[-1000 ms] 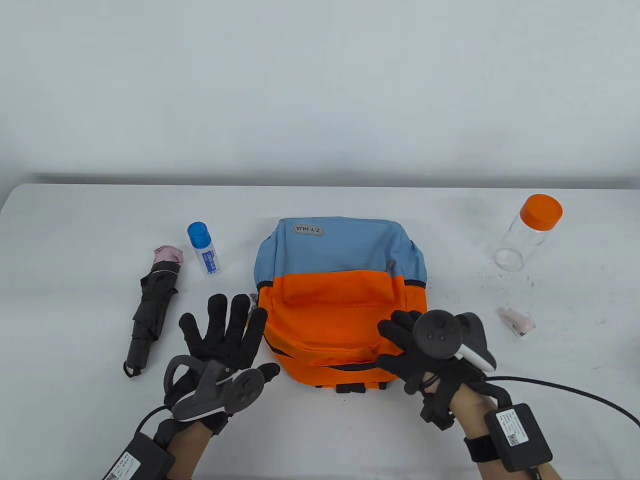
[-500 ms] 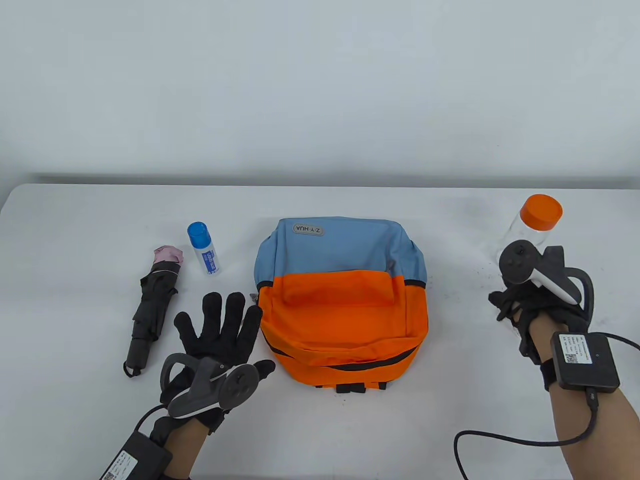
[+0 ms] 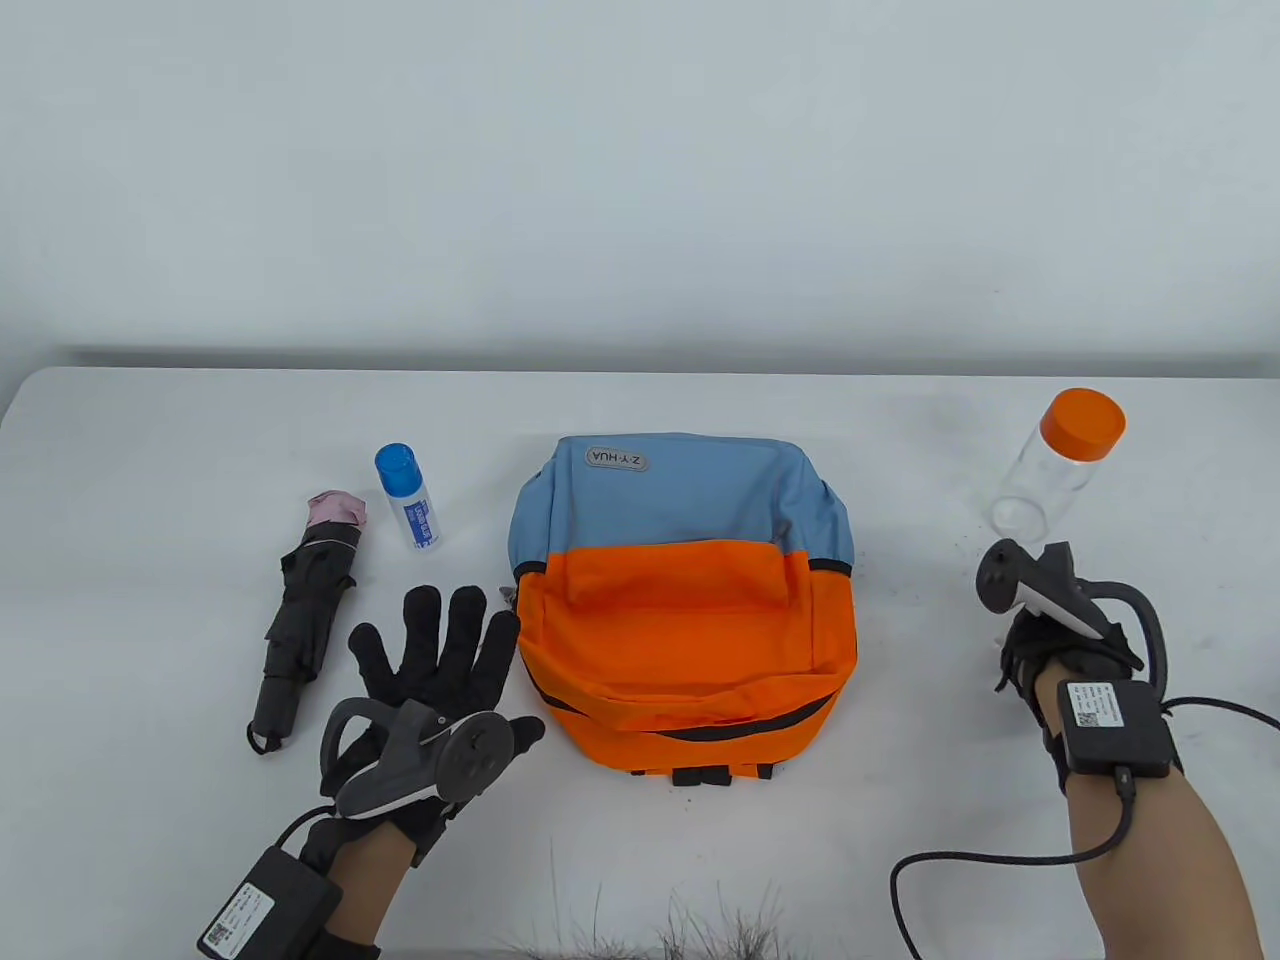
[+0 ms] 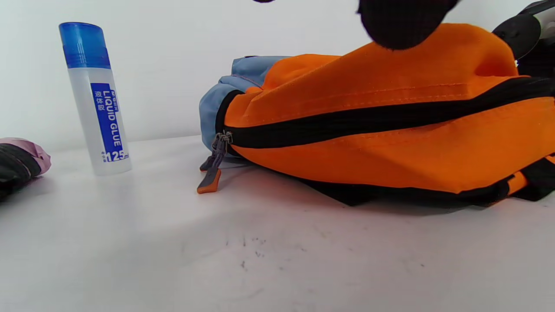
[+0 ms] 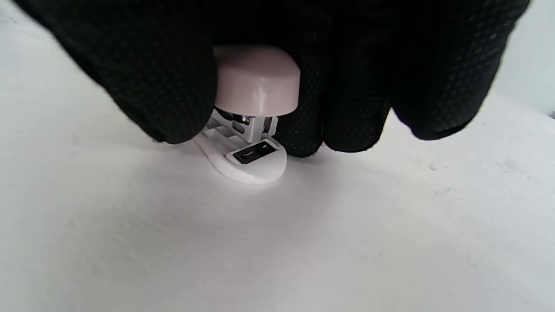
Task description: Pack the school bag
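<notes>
Right hand (image 3: 1040,655), at the backpack's (image 3: 690,610) three o'clock, has its fingers (image 5: 164,86) clamped on the pink stapler (image 5: 253,102), base touching the bench (image 3: 900,800). Left hand (image 3: 440,680) lies fingers apart at nine o'clock. Likely risk: the hinged stapler (sprung open) pivots and slips from the pinch.

In the table view the stapler was fully hidden beneath the right hand (image 3: 1050,650). The right wrist view showed only the front of the stapler (image 5: 253,112); gloved fingers (image 5: 143,82) covered its rear. The backpack (image 4: 390,125) ran off the right edge of the left wrist view. The umbrella (image 4: 19,162) was cut by the left edge there. The small print on the glue bottle (image 3: 408,497) was unreadable from above.
</notes>
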`<state>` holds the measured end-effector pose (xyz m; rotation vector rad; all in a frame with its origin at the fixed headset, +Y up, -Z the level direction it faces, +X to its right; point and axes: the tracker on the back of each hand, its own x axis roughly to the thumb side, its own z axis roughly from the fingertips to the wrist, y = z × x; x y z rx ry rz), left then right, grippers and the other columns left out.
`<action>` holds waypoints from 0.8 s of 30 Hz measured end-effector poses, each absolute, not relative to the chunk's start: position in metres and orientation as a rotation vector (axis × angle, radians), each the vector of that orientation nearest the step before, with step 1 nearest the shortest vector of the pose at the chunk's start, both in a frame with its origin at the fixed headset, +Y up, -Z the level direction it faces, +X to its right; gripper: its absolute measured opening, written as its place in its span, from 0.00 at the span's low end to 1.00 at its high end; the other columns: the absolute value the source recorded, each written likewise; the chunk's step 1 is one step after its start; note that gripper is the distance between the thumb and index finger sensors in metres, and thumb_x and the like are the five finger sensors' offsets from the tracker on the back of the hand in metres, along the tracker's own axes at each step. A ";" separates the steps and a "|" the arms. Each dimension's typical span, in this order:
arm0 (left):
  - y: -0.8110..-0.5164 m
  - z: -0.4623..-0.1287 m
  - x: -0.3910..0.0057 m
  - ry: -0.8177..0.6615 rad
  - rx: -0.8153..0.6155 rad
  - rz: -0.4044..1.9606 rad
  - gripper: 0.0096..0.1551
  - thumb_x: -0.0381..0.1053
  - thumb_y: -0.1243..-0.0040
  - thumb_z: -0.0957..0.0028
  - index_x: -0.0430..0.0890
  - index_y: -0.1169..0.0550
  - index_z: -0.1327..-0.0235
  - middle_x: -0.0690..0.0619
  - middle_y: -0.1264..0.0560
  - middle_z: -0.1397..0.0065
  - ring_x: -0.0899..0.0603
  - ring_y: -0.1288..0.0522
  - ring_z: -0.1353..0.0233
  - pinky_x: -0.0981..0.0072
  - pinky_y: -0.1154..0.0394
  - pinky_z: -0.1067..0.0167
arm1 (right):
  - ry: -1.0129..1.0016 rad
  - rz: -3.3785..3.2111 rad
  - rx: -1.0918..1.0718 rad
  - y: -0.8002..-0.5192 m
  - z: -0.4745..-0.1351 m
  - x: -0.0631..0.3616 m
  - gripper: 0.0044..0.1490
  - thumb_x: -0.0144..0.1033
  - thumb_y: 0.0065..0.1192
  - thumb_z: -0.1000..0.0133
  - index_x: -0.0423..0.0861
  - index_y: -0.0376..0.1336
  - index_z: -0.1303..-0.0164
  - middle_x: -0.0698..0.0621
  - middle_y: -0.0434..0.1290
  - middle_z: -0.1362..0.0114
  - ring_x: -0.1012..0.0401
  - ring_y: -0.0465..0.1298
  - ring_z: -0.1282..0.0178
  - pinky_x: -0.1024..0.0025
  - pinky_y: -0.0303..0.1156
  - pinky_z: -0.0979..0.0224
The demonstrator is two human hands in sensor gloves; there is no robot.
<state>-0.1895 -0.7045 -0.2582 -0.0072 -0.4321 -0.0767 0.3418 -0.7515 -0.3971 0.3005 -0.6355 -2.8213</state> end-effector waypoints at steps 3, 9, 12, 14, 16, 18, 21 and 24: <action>-0.705 -0.258 -0.188 -0.437 -0.005 -0.082 0.59 0.69 0.58 0.39 0.38 0.62 0.10 0.25 0.66 0.12 0.13 0.71 0.21 0.05 0.70 0.46 | -0.659 -2.825 0.315 -0.750 -0.399 0.342 0.42 0.42 0.79 0.58 0.37 0.68 0.35 0.35 0.83 0.41 0.40 0.82 0.44 0.45 0.82 0.49; -0.706 -0.261 -0.186 -0.440 -0.005 -0.087 0.58 0.69 0.59 0.39 0.38 0.62 0.09 0.25 0.66 0.12 0.13 0.71 0.21 0.05 0.70 0.45 | -0.723 -2.890 0.389 -0.741 -0.401 0.348 0.44 0.37 0.81 0.60 0.41 0.66 0.33 0.35 0.81 0.38 0.51 0.87 0.53 0.57 0.88 0.56; -0.704 -0.265 -0.188 -0.428 -0.008 -0.082 0.58 0.68 0.59 0.38 0.38 0.62 0.09 0.26 0.65 0.11 0.14 0.71 0.21 0.05 0.70 0.44 | -0.706 -2.929 0.354 -0.723 -0.402 0.342 0.46 0.32 0.82 0.61 0.38 0.64 0.32 0.33 0.79 0.36 0.54 0.88 0.52 0.60 0.90 0.56; -0.699 -0.269 -0.187 -0.425 -0.004 -0.095 0.56 0.67 0.59 0.37 0.38 0.61 0.09 0.26 0.65 0.11 0.14 0.71 0.20 0.05 0.70 0.43 | -0.655 -2.960 0.325 -0.699 -0.404 0.334 0.46 0.31 0.82 0.62 0.35 0.65 0.32 0.33 0.79 0.36 0.54 0.89 0.52 0.60 0.91 0.55; -0.692 -0.273 -0.184 -0.415 0.017 -0.097 0.54 0.65 0.59 0.36 0.38 0.61 0.09 0.26 0.65 0.11 0.14 0.71 0.20 0.05 0.69 0.43 | -0.653 -2.987 0.313 -0.681 -0.405 0.329 0.46 0.30 0.82 0.62 0.34 0.65 0.32 0.32 0.79 0.35 0.54 0.89 0.51 0.59 0.92 0.54; -0.677 -0.291 -0.176 -0.380 0.073 -0.051 0.52 0.61 0.55 0.34 0.38 0.58 0.08 0.27 0.62 0.11 0.15 0.69 0.19 0.05 0.68 0.40 | -0.639 -3.014 0.287 -0.655 -0.408 0.320 0.46 0.29 0.82 0.62 0.33 0.65 0.32 0.31 0.79 0.35 0.53 0.89 0.51 0.59 0.92 0.54; -0.653 -0.327 -0.157 -0.356 0.134 -0.081 0.47 0.54 0.52 0.34 0.38 0.52 0.09 0.29 0.56 0.10 0.16 0.63 0.17 0.07 0.61 0.33 | -0.582 -3.021 0.253 -0.628 -0.409 0.309 0.46 0.28 0.80 0.61 0.31 0.63 0.32 0.29 0.78 0.35 0.52 0.89 0.50 0.58 0.92 0.54; -0.632 -0.377 -0.127 -0.346 0.165 -0.006 0.41 0.50 0.48 0.35 0.41 0.44 0.10 0.33 0.47 0.10 0.19 0.56 0.15 0.10 0.53 0.28 | -0.541 -3.113 0.160 -0.606 -0.401 0.288 0.46 0.26 0.78 0.59 0.30 0.62 0.31 0.28 0.77 0.34 0.51 0.89 0.49 0.57 0.91 0.53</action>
